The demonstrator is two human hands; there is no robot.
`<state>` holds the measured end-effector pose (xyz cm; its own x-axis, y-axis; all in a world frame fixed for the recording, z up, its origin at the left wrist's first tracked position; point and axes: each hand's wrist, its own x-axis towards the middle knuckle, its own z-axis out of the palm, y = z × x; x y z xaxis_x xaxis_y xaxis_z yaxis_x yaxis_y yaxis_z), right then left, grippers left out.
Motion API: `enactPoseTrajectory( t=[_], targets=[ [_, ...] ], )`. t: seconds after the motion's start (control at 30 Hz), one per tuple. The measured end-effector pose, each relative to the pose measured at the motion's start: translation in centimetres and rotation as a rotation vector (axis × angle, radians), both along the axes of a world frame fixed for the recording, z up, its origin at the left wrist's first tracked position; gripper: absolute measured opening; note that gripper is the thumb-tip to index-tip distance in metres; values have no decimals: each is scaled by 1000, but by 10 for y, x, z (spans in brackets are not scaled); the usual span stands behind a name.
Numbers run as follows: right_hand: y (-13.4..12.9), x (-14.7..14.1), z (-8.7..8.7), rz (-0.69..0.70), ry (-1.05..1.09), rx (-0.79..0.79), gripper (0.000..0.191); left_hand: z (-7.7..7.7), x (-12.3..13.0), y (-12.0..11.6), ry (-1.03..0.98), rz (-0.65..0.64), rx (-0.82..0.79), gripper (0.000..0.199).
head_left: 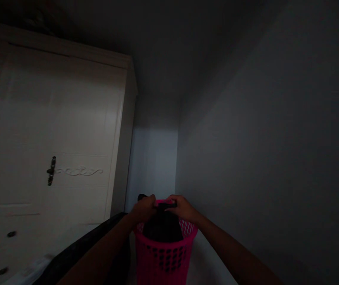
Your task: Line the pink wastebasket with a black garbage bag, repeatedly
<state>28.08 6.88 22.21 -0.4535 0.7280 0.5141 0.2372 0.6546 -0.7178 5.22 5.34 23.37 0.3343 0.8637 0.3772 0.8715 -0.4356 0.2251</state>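
Both of my hands are over the mouth of a pink plastic basket with holes in its sides. My left hand is closed on one end of some black cloth. Its other end is pinched in my right hand, fingers and thumb together. Between the hands the dark material is drawn taut, and below them it hangs inside the basket. In this dim light I cannot make out what kind of cloth it is.
A white wardrobe with dark handles and round knobs stands on the left. Beside my left forearm lies a large dark object. A plain grey wall runs along the right, meeting the back wall behind the basket.
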Motion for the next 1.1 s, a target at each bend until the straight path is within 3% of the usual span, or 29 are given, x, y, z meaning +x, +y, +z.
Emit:
enactPoseTrajectory(
  t=[0.07,0.2,0.37,0.5,0.67,0.77,0.9,1.0,1.1],
  targets=[
    [4,13,-5,-72,-142,64,15,4,-4,-6,18,43,23,29],
    [4,20,-4,-223,-355,190,18,12,-3,-14,68,135,67,25],
    [-3,-11,3,-122,-377,238,45,13,12,-15,-51,177,129,24],
    [-7,-15,4,-184,-461,305,24,11,10,-20,-34,154,152,22],
    [-10,9,8,-322,-614,273,29,14,2,-27,38,158,116,28],
    [-13,4,13,-292,-490,240,28,18,13,-29,-1,135,101,33],
    [-19,-23,20,-117,-140,84,48,23,33,-34,-76,145,83,31],
    [-21,-32,20,-74,-10,-72,37,25,36,-35,-77,138,109,28],
    [-21,-25,15,15,-35,-166,33,24,27,-33,-68,101,132,28]
  ],
)
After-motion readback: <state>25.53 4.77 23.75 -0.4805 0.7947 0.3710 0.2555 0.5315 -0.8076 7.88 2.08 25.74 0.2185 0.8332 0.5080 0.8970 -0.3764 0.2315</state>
